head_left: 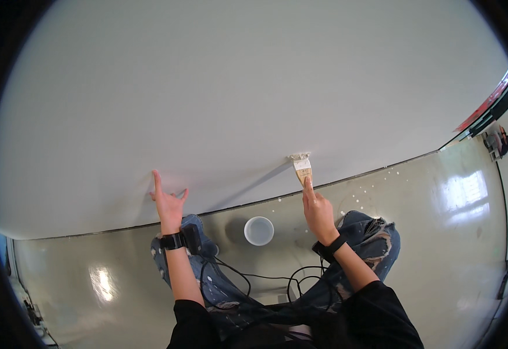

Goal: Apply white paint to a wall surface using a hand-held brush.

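Pale grey wall (236,87) filling the upper picture, meeting a glossy greenish floor (440,232) along a dark seam. Far left on the floor, a bright patch of reflected light. Left hand (168,202) raised against the wall low down, open and spread: index finger straight up, thumb angled out to the side, palm or fingertips seemingly resting on the painted surface, though actual contact hard to confirm at this angle. Black wristband (172,241) strapped round that wrist. Below, torn blue jeans (213,285) flecked with white, knees bent apart, black cable (265,278) looping across the lap. Between the knees, standing on the floor just short of the wall, a small white cup (259,230), upright and open-topped. Further right, right hand (318,212) closed round a wooden-handled paintbrush (303,168), index finger stretched along the handle, remaining fingers curled beneath; bristles pressed to the wall just above the seam, over a small whitish patch. White spatter dots (376,185) scattered on the floor right of the brush.
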Demonstrator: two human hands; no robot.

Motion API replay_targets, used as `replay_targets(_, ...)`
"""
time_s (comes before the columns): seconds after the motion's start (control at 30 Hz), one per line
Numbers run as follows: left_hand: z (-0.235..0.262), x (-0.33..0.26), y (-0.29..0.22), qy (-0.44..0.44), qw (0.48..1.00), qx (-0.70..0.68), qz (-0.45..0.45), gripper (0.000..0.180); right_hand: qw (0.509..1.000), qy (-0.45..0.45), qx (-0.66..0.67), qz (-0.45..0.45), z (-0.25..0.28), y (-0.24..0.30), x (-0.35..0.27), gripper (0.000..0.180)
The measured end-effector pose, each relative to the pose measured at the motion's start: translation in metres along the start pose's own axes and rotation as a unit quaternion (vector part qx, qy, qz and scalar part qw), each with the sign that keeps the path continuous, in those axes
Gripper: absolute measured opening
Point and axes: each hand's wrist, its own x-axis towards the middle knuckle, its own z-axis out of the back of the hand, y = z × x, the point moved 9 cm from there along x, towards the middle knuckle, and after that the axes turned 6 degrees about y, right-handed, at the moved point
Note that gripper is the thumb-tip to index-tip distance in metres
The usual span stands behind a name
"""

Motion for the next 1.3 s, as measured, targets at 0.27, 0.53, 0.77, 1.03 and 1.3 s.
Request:
replay_targets(0.27, -0.005, 0.001, 0.000, 0.026, 1.000, 0.014, 0.007, 0.128, 1.000, 0.013, 0.001, 0.000, 0.000, 0.001, 0.002, 0.053)
replay_targets(0.53, -0.012, -0.004, -0.004, 0.004, 1.000, 0.007, -0.001, 0.135, 0.993, 0.112, 0.012, -0.019, -0.035, -0.017, -0.003, 0.044)
replay_targets(0.77, 0.001, -0.004, -0.002, -0.022, 0.999, 0.025, -0.019, 0.112, 0.977, 0.174, 0.113, 0.056, 0.007, 0.056, -0.009, 0.043)
replay_targets(1.03, 0.003, -0.002, -0.001, -0.068, 0.997, 0.017, -0.016, 0.101, 0.967, -0.163, 0.147, 0.130, 0.157, 0.089, 0.021, 0.054)
replay_targets(1.3, 0.002, -0.005, -0.006, -0.078, 0.996, 0.016, -0.036, 0.123, 0.986, -0.136, 0.090, 0.028, 0.130, 0.066, 0.037, 0.054)
